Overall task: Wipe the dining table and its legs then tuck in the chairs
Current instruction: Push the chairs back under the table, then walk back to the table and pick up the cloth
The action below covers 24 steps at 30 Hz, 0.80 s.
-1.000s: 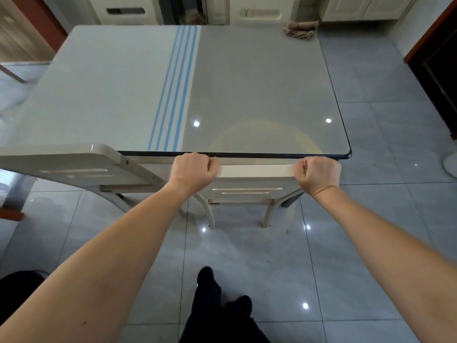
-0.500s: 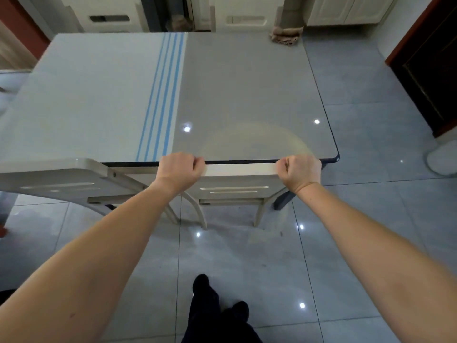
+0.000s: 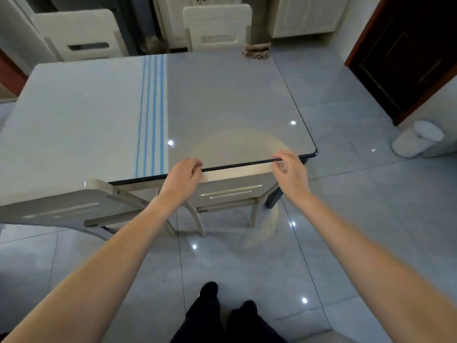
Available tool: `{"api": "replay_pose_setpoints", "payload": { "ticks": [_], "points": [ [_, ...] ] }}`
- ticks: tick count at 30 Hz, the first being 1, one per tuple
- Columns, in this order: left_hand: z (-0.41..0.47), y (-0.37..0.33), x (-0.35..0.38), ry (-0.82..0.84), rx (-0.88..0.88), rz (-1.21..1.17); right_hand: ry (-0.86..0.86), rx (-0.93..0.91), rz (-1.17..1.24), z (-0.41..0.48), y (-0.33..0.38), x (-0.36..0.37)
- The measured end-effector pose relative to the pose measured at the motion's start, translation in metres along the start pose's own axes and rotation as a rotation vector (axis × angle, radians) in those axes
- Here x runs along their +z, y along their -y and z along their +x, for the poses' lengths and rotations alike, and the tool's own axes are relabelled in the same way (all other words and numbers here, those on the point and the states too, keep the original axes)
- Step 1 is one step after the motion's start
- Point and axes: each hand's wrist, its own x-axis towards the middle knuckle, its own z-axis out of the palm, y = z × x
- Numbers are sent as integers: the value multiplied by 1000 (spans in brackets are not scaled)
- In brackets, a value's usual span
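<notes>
Left hand (image 3: 181,180), loose-fingered, touches the chair (image 3: 230,191) at its top rail. Right hand (image 3: 291,175) hovers relaxed (gripping nothing) above it.

A near-right chair (image 3: 232,191) is tucked under the near edge of the tabletop (image 3: 222,100), twd its right corner. A near-left chair (image 3: 61,209) is set just beside it to the left, w/ its backrest angled before the same edge. Behind the far edge, 2 more are placed: a far-left chair (image 3: 79,38) and a far-right chair (image 3: 217,28). A cloth (image 3: 256,51) is left on the tabletop's far right corner. A bin (image 3: 418,138) is stood on the floor (image 3: 346,219), well apart to the right, near a door (image 3: 405,53).
</notes>
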Motion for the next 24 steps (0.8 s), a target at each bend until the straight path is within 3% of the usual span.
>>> {"api": "replay_pose_setpoints", "payload": {
  "ticks": [4, 7, 13, 18, 24],
  "points": [
    [-52, -5, -6, -101, 47, -235, -199, 211, 243, -79, 8, -8],
    [-80, 20, 14, 135, -78, -378, -295, 423, 340, -141, -10, -2],
    [-117, 71, 56, 550, -269, -255, -425, 844, 367, -275, -49, 19],
    [-125, 86, 87, 750, -327, -176, -489, 1109, 341, -378, -69, 28],
    [-106, 40, 137, 919, -272, -103, -575, 1340, 385, -428, -105, 18]
  ]
}}
